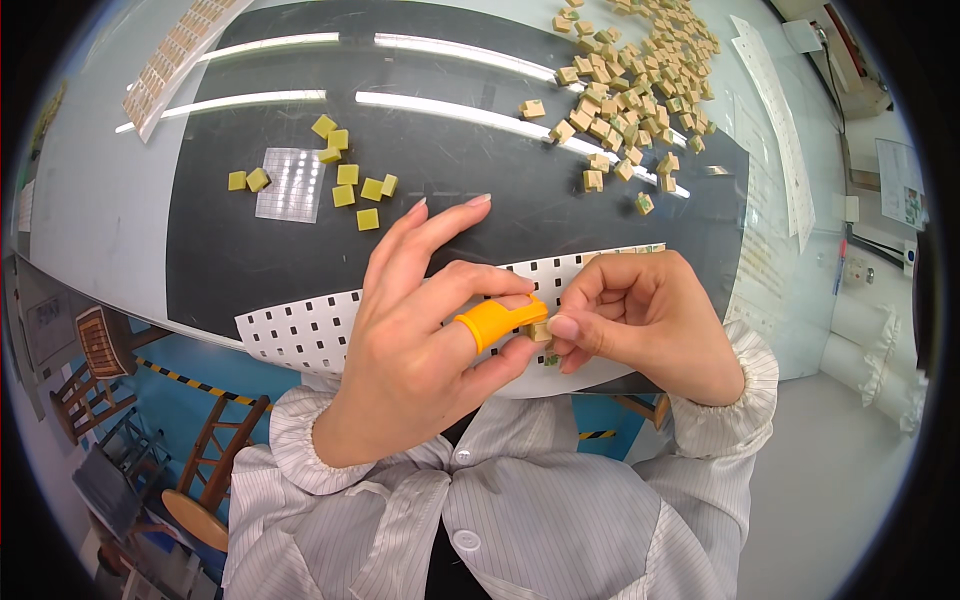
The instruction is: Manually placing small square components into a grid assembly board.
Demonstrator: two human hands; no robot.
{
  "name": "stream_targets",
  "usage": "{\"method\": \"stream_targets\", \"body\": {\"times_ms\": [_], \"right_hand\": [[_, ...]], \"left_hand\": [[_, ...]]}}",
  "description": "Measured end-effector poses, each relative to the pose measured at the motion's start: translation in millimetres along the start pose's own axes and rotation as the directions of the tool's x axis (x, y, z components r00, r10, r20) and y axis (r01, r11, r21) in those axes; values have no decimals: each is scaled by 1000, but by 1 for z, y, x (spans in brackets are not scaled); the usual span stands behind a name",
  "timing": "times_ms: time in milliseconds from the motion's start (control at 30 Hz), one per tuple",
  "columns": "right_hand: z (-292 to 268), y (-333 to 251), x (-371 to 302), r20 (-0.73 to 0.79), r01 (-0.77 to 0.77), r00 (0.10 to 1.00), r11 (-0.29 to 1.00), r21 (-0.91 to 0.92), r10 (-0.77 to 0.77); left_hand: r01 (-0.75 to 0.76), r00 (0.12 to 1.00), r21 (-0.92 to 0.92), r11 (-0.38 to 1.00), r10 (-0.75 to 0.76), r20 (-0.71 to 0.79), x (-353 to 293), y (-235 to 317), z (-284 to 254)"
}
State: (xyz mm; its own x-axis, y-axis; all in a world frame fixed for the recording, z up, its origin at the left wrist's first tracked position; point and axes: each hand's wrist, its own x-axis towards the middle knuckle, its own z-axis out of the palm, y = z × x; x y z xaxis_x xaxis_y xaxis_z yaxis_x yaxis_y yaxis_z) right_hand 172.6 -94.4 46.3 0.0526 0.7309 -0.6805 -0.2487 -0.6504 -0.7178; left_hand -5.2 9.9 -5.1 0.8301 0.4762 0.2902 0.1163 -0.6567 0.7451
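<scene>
Head view: working at the counter (100,210) over a white strip (290,330), seemingly mostly unfilled, with many loose blocks (620,90) left beyond. Gripping one wooden block (540,331) over the strip with left hand (400,330); pinching right hand (650,310) beside it, cannot tell on what.

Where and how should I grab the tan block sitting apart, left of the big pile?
Judging by its small, boxy shape, probably pinch the tan block by its near and far faces, coming from its left, since the pile lies to its right.
</scene>
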Motion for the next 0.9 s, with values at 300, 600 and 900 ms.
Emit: {"method": "stream_targets", "body": {"times_ms": [300,600,900], "right_hand": [[8,8,-2,-52,87,994,991,-105,-93],[5,9,-4,-122,232,952,922,-311,-281],[1,12,-5,16,418,872,726,-545,-490]], "left_hand": [[-8,1000,4,1000,8,-6,0,0,1],[-13,1000,2,1000,13,14,0,1,-1],[-22,1000,2,1000,22,-4,0,-1,1]]}}
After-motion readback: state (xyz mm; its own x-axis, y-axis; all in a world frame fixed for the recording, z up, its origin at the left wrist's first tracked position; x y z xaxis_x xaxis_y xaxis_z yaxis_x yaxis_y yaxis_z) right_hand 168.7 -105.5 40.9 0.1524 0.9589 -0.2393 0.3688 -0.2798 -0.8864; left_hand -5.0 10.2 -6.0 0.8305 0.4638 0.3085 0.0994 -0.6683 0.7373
